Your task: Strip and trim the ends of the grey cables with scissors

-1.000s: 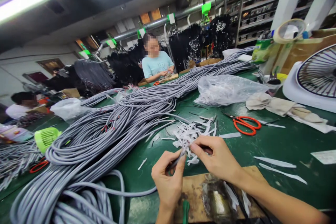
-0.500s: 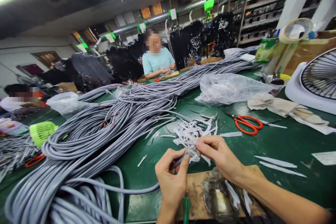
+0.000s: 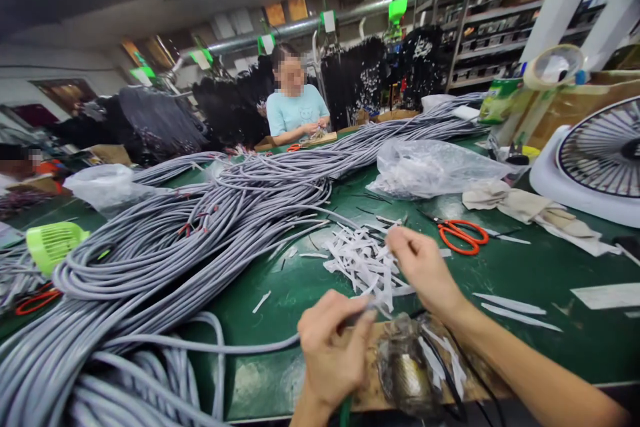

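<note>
My left hand (image 3: 333, 347), low in the middle of the head view, pinches the end of a grey cable (image 3: 255, 349) between thumb and fingers. The cable runs in from the left. Higher and to the right, my right hand (image 3: 425, 270) has its fingertips pressed together beside a heap of white strips (image 3: 360, 257). What those fingertips hold, if anything, is hidden. Below the hands lies a wooden board (image 3: 367, 400), carrying a film-wrapped metal block (image 3: 410, 367) with white strips and black cords beside it. A green handle (image 3: 346, 410) shows under my left wrist.
A large bundle of grey cables (image 3: 165, 267) spreads across the green table (image 3: 250, 387). Orange-handled scissors (image 3: 463, 237), a plastic bag (image 3: 425, 170), a cloth (image 3: 535, 207) and a fan (image 3: 600, 147) occupy the right side. Across the table sits a person in light blue (image 3: 297, 110).
My right hand has moved up and away from my left hand, over the heap's right side. My left hand keeps the cable, now slightly lower. The whole view has shifted a little.
</note>
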Demonstrator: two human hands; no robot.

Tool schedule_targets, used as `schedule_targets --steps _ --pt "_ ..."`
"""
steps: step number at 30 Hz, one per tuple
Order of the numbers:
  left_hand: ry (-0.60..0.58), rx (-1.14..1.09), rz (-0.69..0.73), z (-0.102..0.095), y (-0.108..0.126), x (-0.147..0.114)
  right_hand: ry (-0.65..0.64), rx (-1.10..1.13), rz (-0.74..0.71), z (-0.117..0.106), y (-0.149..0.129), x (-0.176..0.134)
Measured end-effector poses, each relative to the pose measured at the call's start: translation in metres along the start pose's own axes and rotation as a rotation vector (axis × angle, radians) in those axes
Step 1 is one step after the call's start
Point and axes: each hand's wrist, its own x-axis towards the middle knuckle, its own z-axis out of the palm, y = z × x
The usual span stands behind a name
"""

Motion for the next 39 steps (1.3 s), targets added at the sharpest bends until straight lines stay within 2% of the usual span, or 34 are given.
schedule_targets --steps 2,5,8,11,17,24,30,32,34,36,37,39 --pt "0.132 0.037 -0.074 -0.001 -0.003 0.002 -0.145 -0.154 -0.051 0.001 -0.002 -0.005" --pt "0.17 0.072 -0.107 -0.002 -0.005 0.005 -0.249 -0.368 -0.174 0.004 -0.005 -0.014" --pt "0.178 0.106 -0.113 0.001 -0.003 0.006 -0.245 -0.401 -0.282 0.004 -0.008 -0.019" --pt "0.209 0.111 -0.103 0.004 -0.001 0.006 -0.216 -0.376 -0.332 0.002 -0.011 -0.021" --pt "0.246 0.086 -0.108 0.005 -0.002 0.005 -0.208 -0.368 -0.327 0.001 -0.013 -0.022" --pt "0.183 0.079 -0.094 0.0 -0.008 0.002 -0.193 -0.355 -0.356 0.002 -0.014 -0.024" --pt "0.135 0.224 0.029 0.002 -0.01 0.001 -0.12 -0.364 -0.573 0.007 -0.013 -0.03" --pt "0.135 0.262 0.029 0.003 -0.01 0.002 -0.164 -0.343 -0.686 0.008 -0.015 -0.034" --pt "0.13 0.297 -0.025 0.003 -0.011 0.005 -0.256 -0.271 -0.836 0.006 -0.018 -0.039" --pt "0.129 0.306 -0.083 0.004 -0.012 0.007 -0.295 -0.214 -0.945 0.002 -0.02 -0.039" --pt "0.133 0.296 -0.094 0.004 -0.012 0.008 -0.27 -0.231 -0.945 0.0 -0.021 -0.038" --pt "0.159 0.259 -0.075 0.003 -0.011 0.008 -0.151 -0.36 -0.846 -0.006 -0.021 -0.032"
